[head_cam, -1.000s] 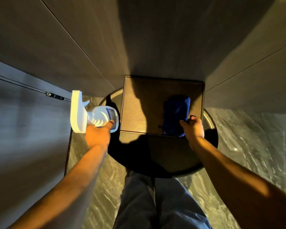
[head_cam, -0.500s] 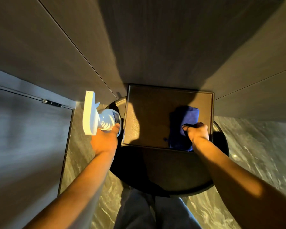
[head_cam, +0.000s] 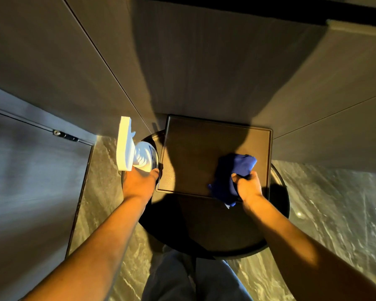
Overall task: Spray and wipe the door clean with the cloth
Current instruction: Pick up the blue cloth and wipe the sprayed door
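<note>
My left hand point(head_cam: 139, 184) is closed around a white spray bottle point(head_cam: 132, 152), held upright just left of a dark square tray point(head_cam: 193, 148). My right hand point(head_cam: 248, 185) grips a bunched blue cloth point(head_cam: 234, 170), which hangs over the tray's near right corner. The tray rests on a round black table point(head_cam: 226, 235) pushed against a grey wood-grain wall. The door point(head_cam: 30, 181) is the grey panel at the far left, with a metal hinge point(head_cam: 65, 135) at its top edge.
Grey wall panels point(head_cam: 204, 61) with thin seams fill the upper view. Marble floor point(head_cam: 334, 213) shows to either side of the table. My legs in blue jeans point(head_cam: 193, 279) stand right behind the table's near rim.
The view has tilted up and come closer. My right hand has bunched the blue cloth and lifted it off the tray. The spray bottle has risen slightly in my left hand.
</note>
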